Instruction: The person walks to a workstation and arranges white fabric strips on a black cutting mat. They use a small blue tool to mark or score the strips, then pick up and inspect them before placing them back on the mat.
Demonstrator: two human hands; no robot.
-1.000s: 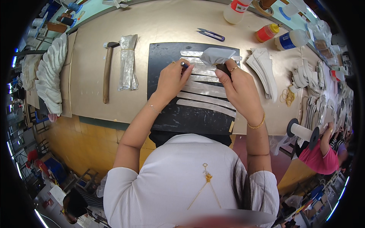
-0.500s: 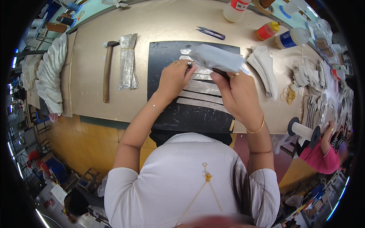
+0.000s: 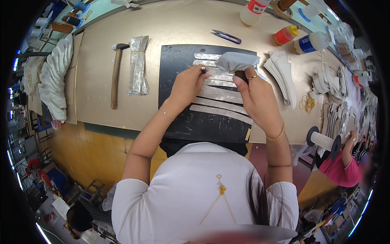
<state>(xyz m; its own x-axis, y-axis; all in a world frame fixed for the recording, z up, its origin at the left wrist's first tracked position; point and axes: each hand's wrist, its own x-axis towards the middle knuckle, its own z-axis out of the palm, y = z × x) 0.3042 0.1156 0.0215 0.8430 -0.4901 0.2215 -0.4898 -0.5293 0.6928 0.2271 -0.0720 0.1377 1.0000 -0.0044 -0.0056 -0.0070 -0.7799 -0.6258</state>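
Note:
My left hand (image 3: 187, 83) is closed around a thin punch-like rod with a dark, round top (image 3: 203, 70), held upright over the pale strips; its lower end is hidden. My right hand (image 3: 260, 95) grips the dark handle of a mallet whose bulky grey head (image 3: 237, 62) looks wrapped. That head is just right of the rod and apart from it. Several long, light strips (image 3: 221, 94) lie side by side across a black mat (image 3: 178, 122), some partly covered by my hands.
Left of the mat lie a wooden-handled hammer (image 3: 115, 77) and a banded bundle of strips (image 3: 138, 67). Thread snips (image 3: 226, 36) rest beyond it. Rightward are pale cut pieces (image 3: 281, 77), rubber bands (image 3: 308, 103), bottles (image 3: 285, 35) and a white spool (image 3: 323, 140).
The grey mallet head has shifted right, away from the rod, and is less blurred, showing more of the far strips. My left hand stays nearly in place with the rod.

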